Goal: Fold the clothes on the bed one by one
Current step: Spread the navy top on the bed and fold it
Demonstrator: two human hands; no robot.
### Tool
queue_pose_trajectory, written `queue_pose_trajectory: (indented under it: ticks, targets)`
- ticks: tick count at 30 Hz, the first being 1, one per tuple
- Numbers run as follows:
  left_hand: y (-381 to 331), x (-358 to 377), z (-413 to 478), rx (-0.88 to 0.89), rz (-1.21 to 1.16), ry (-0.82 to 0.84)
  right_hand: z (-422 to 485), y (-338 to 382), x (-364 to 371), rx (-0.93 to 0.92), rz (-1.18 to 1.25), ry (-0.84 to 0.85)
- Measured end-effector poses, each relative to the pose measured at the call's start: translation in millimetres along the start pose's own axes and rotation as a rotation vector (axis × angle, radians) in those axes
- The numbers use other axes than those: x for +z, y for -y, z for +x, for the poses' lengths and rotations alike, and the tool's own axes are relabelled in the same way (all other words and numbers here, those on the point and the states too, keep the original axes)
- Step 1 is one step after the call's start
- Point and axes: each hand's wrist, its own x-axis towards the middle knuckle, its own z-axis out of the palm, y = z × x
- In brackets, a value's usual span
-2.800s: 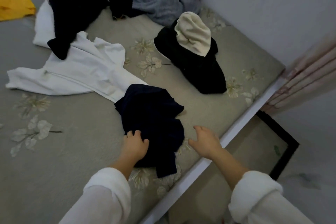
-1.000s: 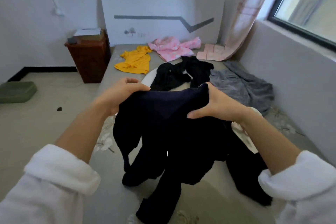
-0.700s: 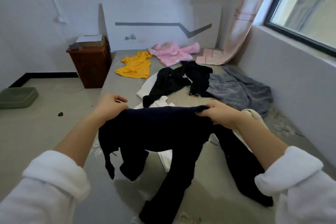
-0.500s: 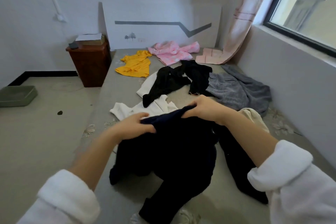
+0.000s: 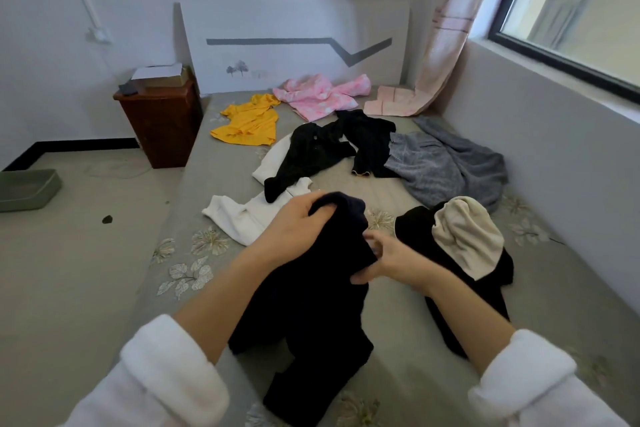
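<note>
I hold a dark navy garment (image 5: 311, 315) bunched above the near part of the grey flowered bed (image 5: 194, 184). My left hand (image 5: 294, 229) grips its top edge, and my right hand (image 5: 388, 260) pinches the fabric lower on the right side. The rest of it hangs down and pools on the mattress. Other clothes lie spread on the bed: a white top (image 5: 249, 215), a black garment (image 5: 311, 152), a grey one (image 5: 450, 163), a black piece with a cream lining (image 5: 467, 236), a yellow shirt (image 5: 249, 121) and a pink one (image 5: 318, 97).
A brown bedside cabinet (image 5: 159, 121) stands left of the bed with papers on top. A green tray (image 5: 27, 189) sits on the floor at far left. A wall and window run along the right side, with a pink curtain (image 5: 443, 45) trailing onto the bed's far corner.
My hands have come together and lowered, bunching the navy garment that was stretched wide between them. My right hand has slid down from the top edge to the side.
</note>
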Motion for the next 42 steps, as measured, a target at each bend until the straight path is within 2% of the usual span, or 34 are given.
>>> queue_pose_trajectory:
  ticks: [3, 5, 8, 11, 14, 16, 18, 19, 21, 23, 25, 27, 29, 32, 34, 36, 37, 39, 40, 42]
  targets:
    - [-20, -7, 4, 0.053, -0.097, -0.043, 5, -50, 26, 0.072, 0.009, -0.018]
    - [-28, -14, 5, 0.055, -0.145, -0.067, 5, -64, 37, 0.058, 0.042, -0.052]
    - [-32, -33, 3, 0.037, -0.207, -0.123, 1, -50, 33, -0.022, 0.210, -0.070]
    - [-31, -57, -2, -0.004, -0.279, -0.215, 3, -23, 21, -0.021, 0.362, -0.152]
    - [-31, -78, -10, -0.018, -0.292, -0.295, -2, 4, 20, -0.013, 0.138, -0.263]
    - [-30, -95, -14, -0.035, -0.208, -0.384, -16, 27, 15, -0.073, 0.122, -0.210]
    - [-31, -116, -23, -0.117, -0.127, -0.431, -38, 56, 5, -0.099, 0.058, -0.011]
    - [-31, -126, -30, -0.178, -0.111, -0.377, -48, 68, -3, -0.054, -0.097, 0.068]
    - [-26, -144, -44, -0.338, -0.062, -0.105, -54, 76, -19, 0.113, -0.623, 0.116]
    - [-18, -155, -55, -0.504, 0.065, 0.205, -47, 77, -28, 0.252, -1.072, 0.040]
    - [-6, -159, -58, -0.659, 0.275, 0.430, -36, 78, -33, 0.272, -1.237, -0.117]
    - [14, -166, -50, -0.741, 0.645, 0.495, -27, 81, -37, 0.243, -1.302, -0.302]
    - [32, -173, -41, -0.737, 0.918, 0.322, -17, 82, -41, 0.203, -1.310, -0.469]
    - [50, -182, -34, -0.693, 1.095, -0.136, 2, 82, -47, 0.147, -1.171, -0.663]
    - [58, -185, -32, -0.691, 1.167, -0.284, 11, 89, -52, 0.172, -0.922, -0.746]
    - [58, -186, -25, -0.734, 1.068, -0.362, 20, 98, -58, 0.226, -0.514, -0.743]
    - [56, -184, -20, -0.748, 0.869, -0.426, 25, 103, -60, 0.240, -0.230, -0.709]
    - [47, -179, -7, -0.731, 0.201, -0.547, 29, 118, -60, 0.221, 0.349, -0.646]
    - [42, -179, 0, -0.675, -0.123, -0.574, 30, 125, -58, 0.171, 0.508, -0.677]
    - [34, -176, 11, -0.477, -0.506, -0.612, 30, 138, -57, -0.009, 0.562, -0.802]
